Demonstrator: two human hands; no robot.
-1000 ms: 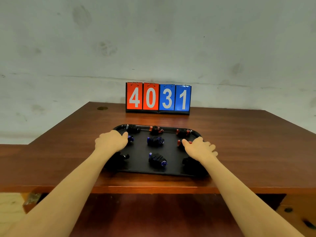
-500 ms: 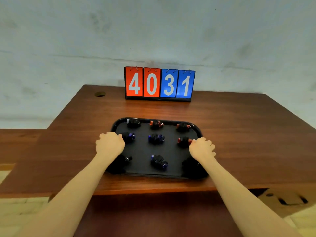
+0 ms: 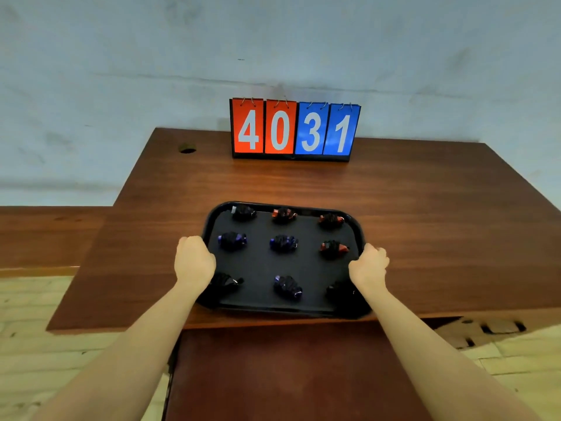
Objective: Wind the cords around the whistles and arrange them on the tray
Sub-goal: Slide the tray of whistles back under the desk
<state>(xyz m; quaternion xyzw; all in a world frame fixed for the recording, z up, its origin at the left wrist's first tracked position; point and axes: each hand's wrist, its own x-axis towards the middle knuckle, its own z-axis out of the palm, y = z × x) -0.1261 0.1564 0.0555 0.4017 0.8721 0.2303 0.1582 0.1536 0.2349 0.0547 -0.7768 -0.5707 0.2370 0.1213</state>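
Hands (image 3: 195,262) grip tray (image 3: 358,230) — rounded, black.

We note a polished, reddish wood worktop (image 3: 425,226) and a black plastic tray (image 3: 359,235), glossy-rimmed, matt inside.

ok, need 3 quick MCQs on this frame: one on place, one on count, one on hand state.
1. Where does the scoreboard stand?
A. on the tray
B. at the table's far edge
C. on the floor

2. How many wound whistles lie on the tray?
A. six
B. nine
C. twelve

3. What do the hands do?
A. grip the tray's side rims
B. hold a whistle each
C. lie flat on the table

Key: 1 B, it stands behind the tray by the wall. 2 B, three rows of three. 3 A, left hand and right hand curl over opposite rims.
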